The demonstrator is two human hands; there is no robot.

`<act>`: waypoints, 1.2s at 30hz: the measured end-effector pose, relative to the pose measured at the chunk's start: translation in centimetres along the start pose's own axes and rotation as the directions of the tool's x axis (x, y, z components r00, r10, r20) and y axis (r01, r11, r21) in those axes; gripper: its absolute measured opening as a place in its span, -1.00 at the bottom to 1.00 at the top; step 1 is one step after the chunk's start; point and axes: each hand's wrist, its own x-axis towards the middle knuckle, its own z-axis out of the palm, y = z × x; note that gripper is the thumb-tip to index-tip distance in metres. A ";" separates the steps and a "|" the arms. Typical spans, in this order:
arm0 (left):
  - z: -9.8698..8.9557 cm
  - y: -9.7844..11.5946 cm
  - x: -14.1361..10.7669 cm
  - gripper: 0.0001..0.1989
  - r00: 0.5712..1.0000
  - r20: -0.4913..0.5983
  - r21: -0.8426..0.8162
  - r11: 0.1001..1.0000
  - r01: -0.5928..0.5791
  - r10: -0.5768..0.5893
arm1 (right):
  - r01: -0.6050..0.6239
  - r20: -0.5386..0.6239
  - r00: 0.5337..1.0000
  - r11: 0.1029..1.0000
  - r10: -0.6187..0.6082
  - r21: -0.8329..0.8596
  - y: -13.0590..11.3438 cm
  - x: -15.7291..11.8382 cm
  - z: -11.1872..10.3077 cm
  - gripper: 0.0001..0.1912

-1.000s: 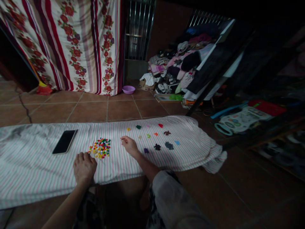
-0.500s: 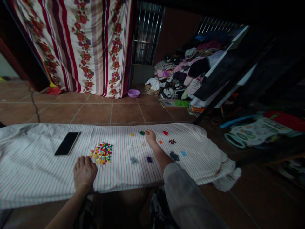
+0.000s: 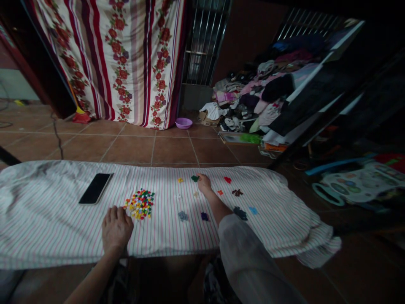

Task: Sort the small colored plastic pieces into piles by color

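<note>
My right hand (image 3: 205, 183) reaches to the far side of the cloth, its fingers pinched together at the edge of a small green pile (image 3: 195, 178). Whatever lies between those fingertips is too small to make out. My left hand (image 3: 117, 228) rests palm down, fingers forward and loosely apart, beside a heap of mixed small coloured pieces (image 3: 139, 204). Around my right arm lie little single-colour groups: yellow (image 3: 180, 180), white (image 3: 178, 196), beige (image 3: 195, 194), grey (image 3: 182, 216), dark purple (image 3: 204, 216), red (image 3: 227, 180), orange (image 3: 220, 192), brown (image 3: 237, 192), dark blue-grey (image 3: 240, 213) and light blue (image 3: 252, 210).
A black-screened phone (image 3: 95, 188) lies on the striped cloth (image 3: 57, 219), left of the heap. Beyond the table are a purple basin (image 3: 184, 123), a floral curtain (image 3: 136, 63) and a pile of clothes (image 3: 249, 97). A dark post (image 3: 284, 150) stands behind the table's right end.
The whole view has shifted, so the table things appear slightly further right. My right hand stays at the green pile, its fingertips slightly closer to it. My left hand keeps its place beside the heap.
</note>
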 end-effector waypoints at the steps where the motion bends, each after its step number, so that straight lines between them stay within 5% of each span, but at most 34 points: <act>1: 0.0 0.0 0.0 -0.68 1.000 -0.002 0.004 1.000 -0.001 0.001 | 0.007 0.006 1.000 1.000 -0.007 0.005 0.0 0.0 0.0 -0.56; 20: 0.3 -0.3 -0.1 -0.67 1.000 -0.023 0.007 1.000 -0.012 0.012 | 0.007 -0.021 1.000 1.000 -0.007 0.021 -2.1 -1.2 -1.0 -0.57; 25: 0.2 -0.2 0.0 -0.67 1.000 -0.017 -0.014 1.000 0.000 0.000 | 0.226 0.012 0.973 0.968 -0.229 0.108 -5.4 -4.0 1.5 -0.63; 30: 0.1 -0.1 0.0 -0.68 1.000 -0.025 -0.030 0.999 0.010 -0.011 | 0.379 0.165 0.895 0.902 -0.413 0.206 -9.3 -8.2 5.6 -0.67; 36: 0.2 -0.2 -0.1 -0.66 0.999 -0.034 -0.043 0.999 0.013 -0.014 | 0.387 0.347 0.850 0.916 -0.397 0.103 -12.9 -11.6 9.0 -0.65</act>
